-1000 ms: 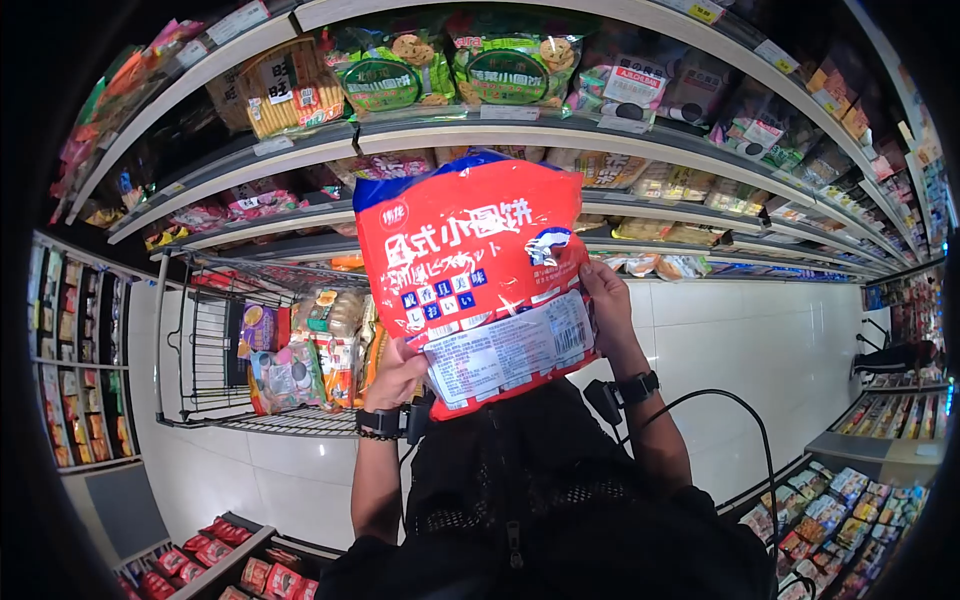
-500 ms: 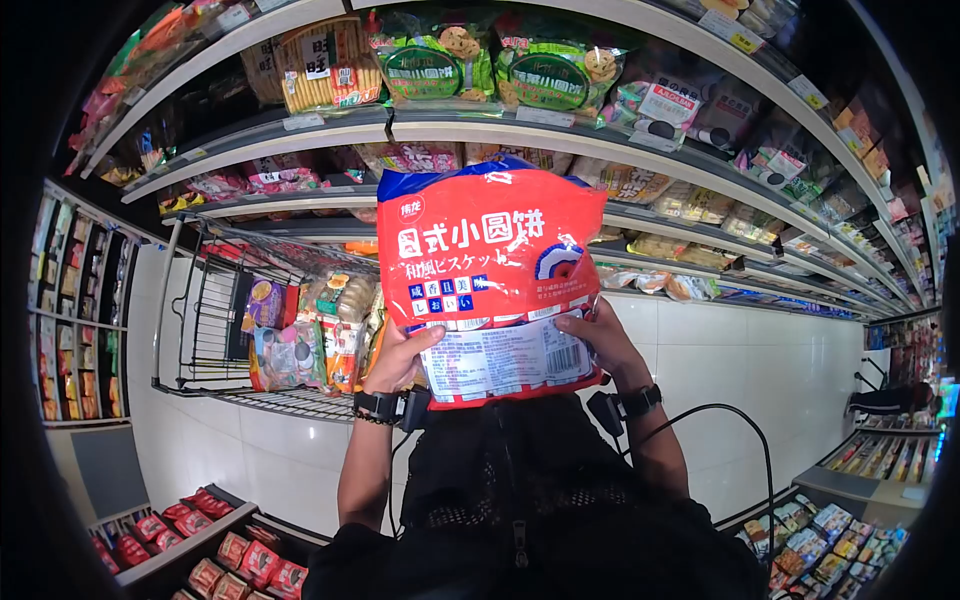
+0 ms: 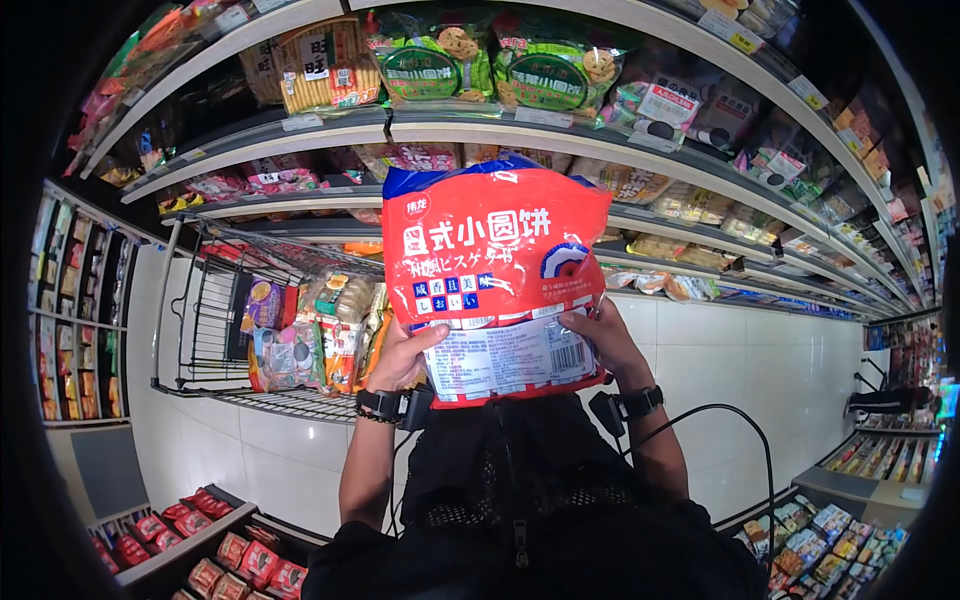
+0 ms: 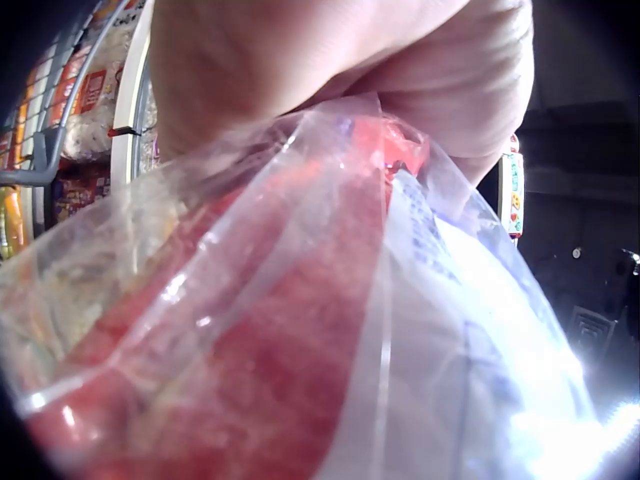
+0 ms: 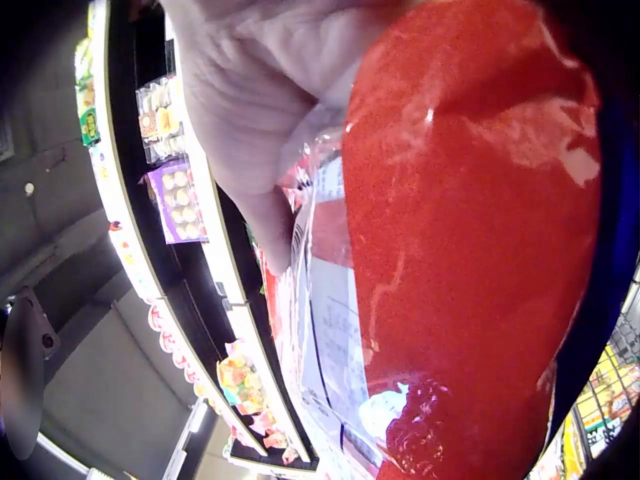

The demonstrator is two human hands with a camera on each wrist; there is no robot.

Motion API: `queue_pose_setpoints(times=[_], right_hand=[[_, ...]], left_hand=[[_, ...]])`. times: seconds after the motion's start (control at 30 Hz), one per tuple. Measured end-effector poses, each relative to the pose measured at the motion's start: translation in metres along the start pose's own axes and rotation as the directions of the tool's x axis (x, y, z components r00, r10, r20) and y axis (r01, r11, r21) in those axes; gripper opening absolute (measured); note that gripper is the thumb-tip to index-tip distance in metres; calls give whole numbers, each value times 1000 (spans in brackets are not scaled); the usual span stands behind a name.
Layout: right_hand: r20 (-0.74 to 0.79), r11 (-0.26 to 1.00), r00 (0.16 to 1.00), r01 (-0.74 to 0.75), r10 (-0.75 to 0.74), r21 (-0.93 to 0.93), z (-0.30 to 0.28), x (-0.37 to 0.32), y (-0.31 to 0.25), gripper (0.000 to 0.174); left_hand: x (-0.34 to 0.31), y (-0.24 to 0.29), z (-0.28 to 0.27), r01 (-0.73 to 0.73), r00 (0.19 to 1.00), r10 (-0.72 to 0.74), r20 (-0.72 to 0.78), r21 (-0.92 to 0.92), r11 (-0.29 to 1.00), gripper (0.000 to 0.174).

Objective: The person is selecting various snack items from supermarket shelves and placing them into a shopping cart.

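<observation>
A large red biscuit bag [image 3: 470, 235] with a blue top edge and a white printed panel is held up in front of my body. My left hand [image 3: 398, 357] grips its lower left side, thumb over the front. On the opposite side my right hand [image 3: 606, 338] holds it the same way, thumb at the printed panel. In the left wrist view the clear, crinkled side of the bag [image 4: 270, 320] runs up under the hand. The right wrist view has the red back of the bag [image 5: 470, 230] beside the palm; the fingers behind it are partly hidden.
A wire shopping cart [image 3: 205, 330] with several snack packs [image 3: 290, 355] stands to the left. Shelves [image 3: 450, 130] of bagged biscuits curve across the front. Low displays of red packs [image 3: 185, 520] and other goods [image 3: 840, 540] stand behind on both sides. A black cable [image 3: 765, 450] loops at the right wrist.
Since a second ago both hands have shifted on the bag so the thumbs lie over its front, and the bag has straightened. Over the last half second it has barely moved.
</observation>
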State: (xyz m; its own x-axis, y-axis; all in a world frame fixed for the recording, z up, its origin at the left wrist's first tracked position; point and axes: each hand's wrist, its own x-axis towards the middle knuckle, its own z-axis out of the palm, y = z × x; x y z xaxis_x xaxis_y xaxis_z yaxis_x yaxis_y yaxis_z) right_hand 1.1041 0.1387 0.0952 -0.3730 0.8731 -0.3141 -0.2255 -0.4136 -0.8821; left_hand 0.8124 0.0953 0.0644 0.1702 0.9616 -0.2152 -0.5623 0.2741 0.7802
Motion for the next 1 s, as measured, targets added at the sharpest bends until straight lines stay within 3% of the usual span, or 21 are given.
queue_pose_setpoints(times=[1.0], right_hand=[[-21,1000,1000,-18,18,3,2,3,1,40]], left_hand=[[1,-1,-2,-3,999,3,-35,-5,1000,54]])
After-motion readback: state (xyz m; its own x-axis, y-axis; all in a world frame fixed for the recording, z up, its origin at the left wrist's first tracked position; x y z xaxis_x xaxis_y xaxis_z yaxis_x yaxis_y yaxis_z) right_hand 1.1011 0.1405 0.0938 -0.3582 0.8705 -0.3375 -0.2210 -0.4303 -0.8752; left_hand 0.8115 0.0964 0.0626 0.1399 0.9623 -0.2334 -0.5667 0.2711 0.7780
